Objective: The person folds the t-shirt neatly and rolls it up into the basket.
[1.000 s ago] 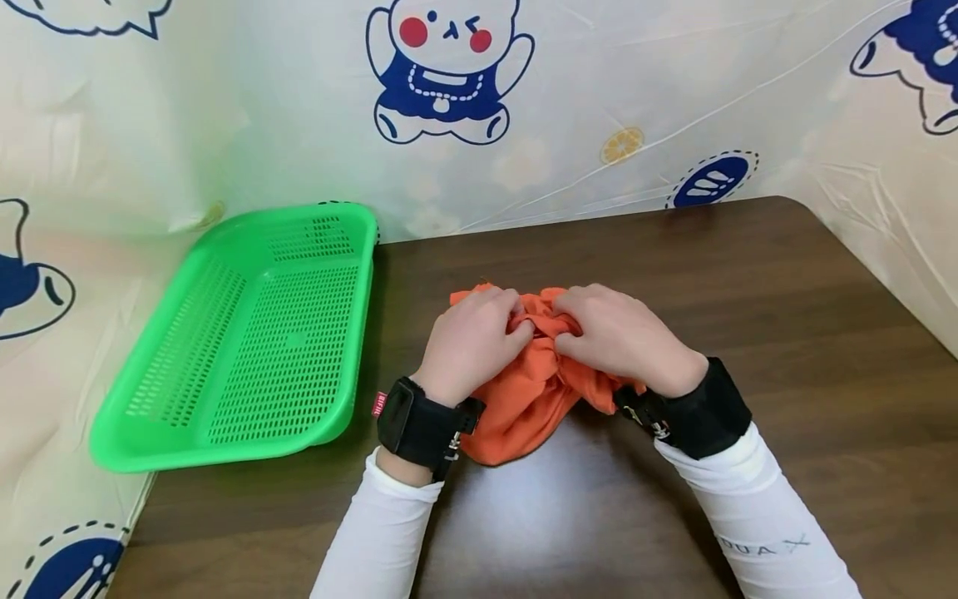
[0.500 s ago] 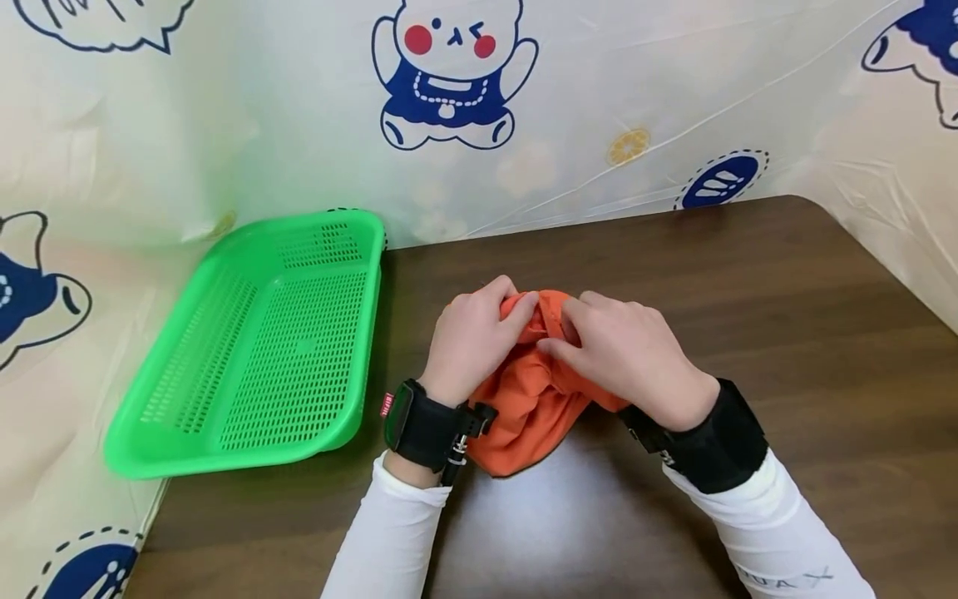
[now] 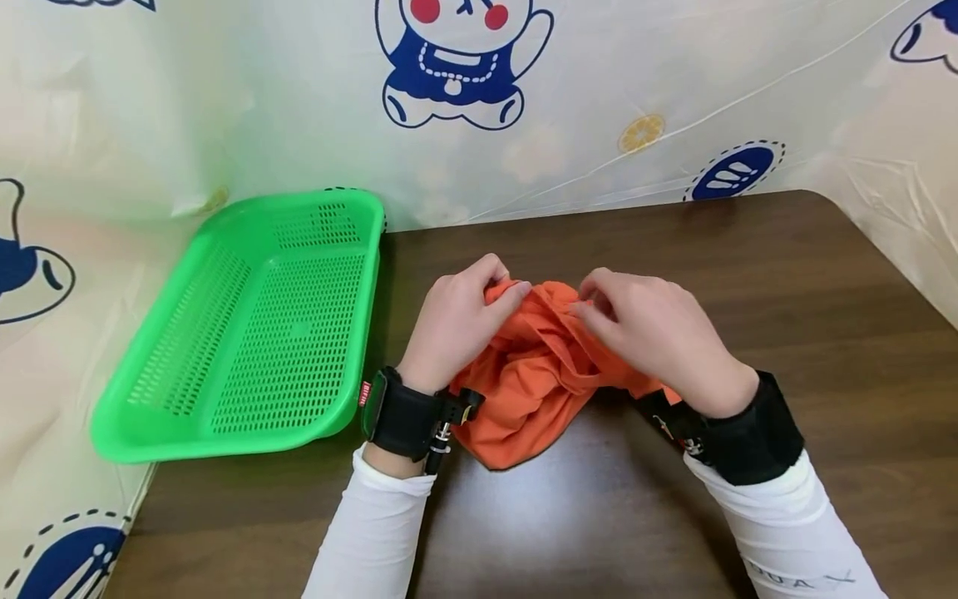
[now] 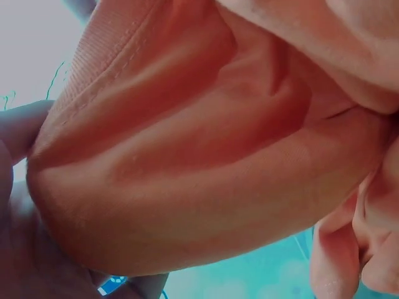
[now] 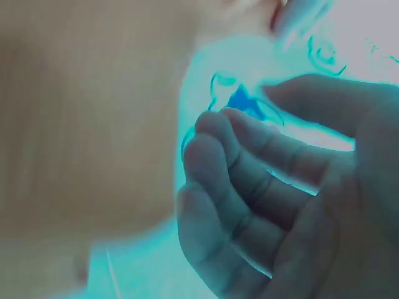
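Observation:
A bunched orange garment (image 3: 524,399) lies on the table between both hands, its folds twisted together. In the left wrist view the orange cloth (image 4: 174,162) shows a ribbed band with a stitched seam. My left hand (image 3: 460,324) pinches the garment's upper left edge between thumb and fingers. At the other side, my right hand (image 3: 659,324) is held close over the cloth. In the right wrist view, the right hand's fingers (image 5: 249,187) are loosely bent with the thumb apart from them, and nothing lies between. The cloth's underside is hidden.
A green perforated plastic basket (image 3: 299,333) sits on the left of the brown wooden table (image 3: 748,274). Behind and beside the table hangs a pale plastic sheet (image 3: 569,108) printed with cartoon figures. Black straps (image 3: 412,416) with small cameras circle both wrists.
The hands have moved apart, the right one drawing back to the right off the cloth. The left hand has shifted slightly up and left, and the garment's folds have spread wider.

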A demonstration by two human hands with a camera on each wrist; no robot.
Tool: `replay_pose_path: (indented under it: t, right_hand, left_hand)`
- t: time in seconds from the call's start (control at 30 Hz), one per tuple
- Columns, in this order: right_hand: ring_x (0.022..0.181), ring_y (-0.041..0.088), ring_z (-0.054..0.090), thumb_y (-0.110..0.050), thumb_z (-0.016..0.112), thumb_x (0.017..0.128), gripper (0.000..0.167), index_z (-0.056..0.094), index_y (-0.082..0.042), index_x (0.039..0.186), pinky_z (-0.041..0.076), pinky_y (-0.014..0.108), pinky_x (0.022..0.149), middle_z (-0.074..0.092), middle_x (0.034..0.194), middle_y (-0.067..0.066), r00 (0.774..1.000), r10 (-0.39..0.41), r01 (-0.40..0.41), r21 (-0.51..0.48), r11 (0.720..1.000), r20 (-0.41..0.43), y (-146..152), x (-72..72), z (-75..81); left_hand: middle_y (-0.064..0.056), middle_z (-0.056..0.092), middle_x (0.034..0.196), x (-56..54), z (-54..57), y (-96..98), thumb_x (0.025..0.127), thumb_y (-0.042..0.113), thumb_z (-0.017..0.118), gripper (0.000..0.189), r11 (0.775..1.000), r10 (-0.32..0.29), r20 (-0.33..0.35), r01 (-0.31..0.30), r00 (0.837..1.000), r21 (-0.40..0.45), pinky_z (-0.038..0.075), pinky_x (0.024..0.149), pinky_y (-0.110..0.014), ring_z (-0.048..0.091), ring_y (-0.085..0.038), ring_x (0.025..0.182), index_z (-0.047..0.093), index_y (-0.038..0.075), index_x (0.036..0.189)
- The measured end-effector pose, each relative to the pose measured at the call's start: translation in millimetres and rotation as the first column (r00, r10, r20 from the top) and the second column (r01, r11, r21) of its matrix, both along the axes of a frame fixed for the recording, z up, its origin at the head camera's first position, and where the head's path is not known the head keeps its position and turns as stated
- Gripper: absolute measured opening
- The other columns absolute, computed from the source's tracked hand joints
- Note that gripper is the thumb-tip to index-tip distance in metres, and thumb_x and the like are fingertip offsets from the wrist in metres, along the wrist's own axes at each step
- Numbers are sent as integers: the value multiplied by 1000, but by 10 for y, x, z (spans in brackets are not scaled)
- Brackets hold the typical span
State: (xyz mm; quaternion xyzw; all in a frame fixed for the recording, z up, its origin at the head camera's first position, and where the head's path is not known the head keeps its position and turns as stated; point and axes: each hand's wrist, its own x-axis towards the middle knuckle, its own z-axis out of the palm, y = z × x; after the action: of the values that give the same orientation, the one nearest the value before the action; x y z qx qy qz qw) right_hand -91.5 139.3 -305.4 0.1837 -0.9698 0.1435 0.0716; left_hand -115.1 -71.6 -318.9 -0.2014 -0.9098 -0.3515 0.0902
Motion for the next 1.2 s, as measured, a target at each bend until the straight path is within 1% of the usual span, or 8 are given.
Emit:
replay_pose_path:
  t: [0.1, 0.17, 0.27, 0.37, 0.67, 0.83, 1.07, 1.2]
  right_hand:
    - [54, 13, 45, -38, 58, 84, 22, 58, -16, 88, 35, 29, 47, 49, 64, -4, 997, 56, -57, 23, 998, 60, -55, 7, -7]
    - [55, 15, 45, -31, 60, 83, 16, 57, -16, 85, 34, 30, 47, 48, 66, -3, 996, 58, -62, 54, 997, 73, -58, 1, -19]
    - [58, 17, 46, -17, 59, 81, 4, 59, -16, 85, 36, 31, 48, 50, 70, -1, 999, 27, -30, 72, 997, 45, -16, -18, -30]
    - [56, 17, 46, -14, 55, 81, 9, 60, -15, 88, 37, 32, 48, 53, 69, -2, 1000, -18, 17, 51, 999, 8, 41, -35, -10]
    - [51, 20, 42, -15, 39, 90, 17, 52, -8, 99, 31, 34, 50, 49, 62, 4, 981, -157, 130, -219, 967, -114, 163, -18, 145]
    - [57, 24, 41, -18, 36, 92, 20, 49, -7, 103, 30, 35, 53, 51, 70, 8, 967, -210, 153, -332, 931, -145, 184, 0, 201]
    - [65, 32, 47, -19, 35, 91, 25, 52, -4, 102, 28, 38, 58, 58, 82, 15, 905, -369, 263, -403, 877, -212, 352, -43, 210]
    - [66, 35, 47, -17, 36, 90, 27, 54, -3, 103, 29, 40, 56, 59, 85, 18, 886, -422, 341, -344, 875, -193, 508, -72, 214]
  left_hand:
    - [0, 36, 52, -2, 20, 9, 87, 40, 53, 24, 1000, -8, -21, 9, 1000, 8, 27, 45, -28, 35, -14, 45, 44, 20, 77]
    - [0, 35, 51, 0, 26, 7, 87, 41, 53, 24, 1000, -5, -29, 6, 1000, 11, 27, 45, -28, 35, -14, 45, 44, 20, 77]
    - [0, 35, 51, 2, 37, -4, 87, 41, 53, 24, 1000, 2, -39, -1, 999, 19, 26, 45, -28, 34, -14, 45, 45, 21, 78]
    - [0, 34, 52, -5, 48, -18, 86, 40, 55, 23, 1000, 0, -35, 0, 999, 11, 26, 46, -27, 34, -14, 46, 45, 21, 80]
    - [2, 44, 67, -49, 47, -51, 81, 9, 55, 19, 991, -66, 98, 77, 993, -110, 32, 55, -27, 41, -14, 59, 49, 20, 95]
    - [1, 45, 75, -88, -21, -44, 82, 12, 55, 11, 987, -80, 102, 93, 992, -129, 32, 58, -28, 42, -14, 66, 55, 18, 90]
    - [7, 52, 79, -139, -126, -55, 83, 30, 62, 12, 958, -160, 230, 208, 960, -199, 37, 63, -27, 46, -11, 73, 57, 23, 92]
    - [5, 49, 73, -132, -116, -62, 87, 25, 57, 11, 975, -168, 182, 190, 969, -111, 36, 59, -26, 45, -11, 65, 51, 24, 95]
